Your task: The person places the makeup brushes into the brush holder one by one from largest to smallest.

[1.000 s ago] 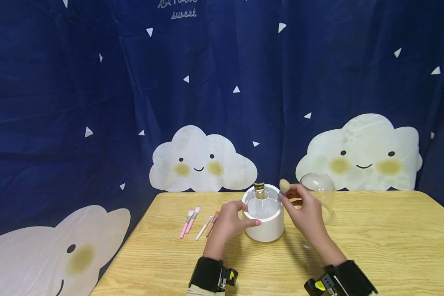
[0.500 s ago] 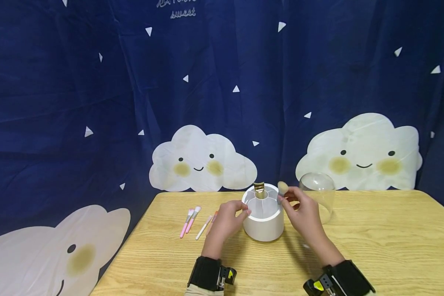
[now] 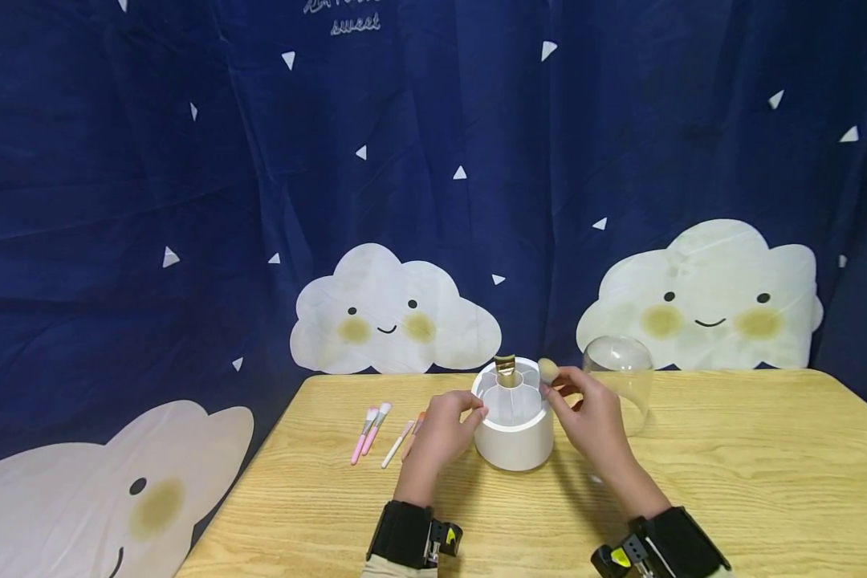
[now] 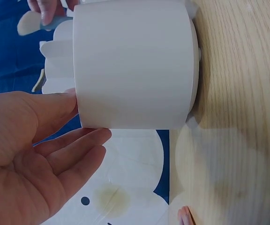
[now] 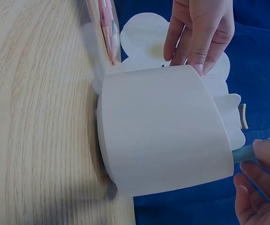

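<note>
Next to the bare left hand (image 3: 448,424), a wide black wristband (image 3: 399,535) wraps the wrist, and on its right side sits a small black camera (image 3: 451,543) with a yellow mark, beside a silvery bracket (image 3: 433,554). The bare right hand (image 3: 594,409) has a matching black band (image 3: 686,544), with another black camera (image 3: 607,562) and a yellow patch (image 3: 623,556) on its left side. At the near edge, a beige sleeve (image 3: 397,572) peeks out past the left band

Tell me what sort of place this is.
Probably an indoor recording setup: a dark blue fabric backdrop with printed white smiling clouds, a light wood-grain table, and black wrist straps carrying small devices.
</note>
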A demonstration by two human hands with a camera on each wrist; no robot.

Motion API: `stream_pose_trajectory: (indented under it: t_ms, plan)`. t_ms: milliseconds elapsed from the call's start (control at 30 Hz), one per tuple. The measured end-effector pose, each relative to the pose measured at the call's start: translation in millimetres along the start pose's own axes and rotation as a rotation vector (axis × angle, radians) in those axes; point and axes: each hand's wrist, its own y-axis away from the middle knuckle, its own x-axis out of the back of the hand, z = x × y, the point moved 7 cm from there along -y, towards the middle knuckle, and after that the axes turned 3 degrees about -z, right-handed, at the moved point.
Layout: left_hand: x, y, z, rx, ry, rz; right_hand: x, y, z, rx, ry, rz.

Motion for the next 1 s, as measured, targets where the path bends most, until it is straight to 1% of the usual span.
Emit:
stream_pose_trajectory:
  t_ms: [267,567,900,1000]
  plan:
    - [0.1,0.4,0.3,0.009,-0.008,-0.011,-2.0,1.8,-1.0,0.021,0.042,-0.010]
    - [0.4,-0.9,0.0,0.007,-0.018,-0.019,-7.8,1.9,3.8,-0.008,0.058,-0.055]
    - [1.2,-0.4,1.4,0.015,-0.018,-0.018,-8.4,2.8,2.7,0.016,0.065,-0.047]
    - [1.7,0.0,2.2,0.011,-0.016,-0.018,-9.5,2.6,3.1,-0.001,0.064,-0.066]
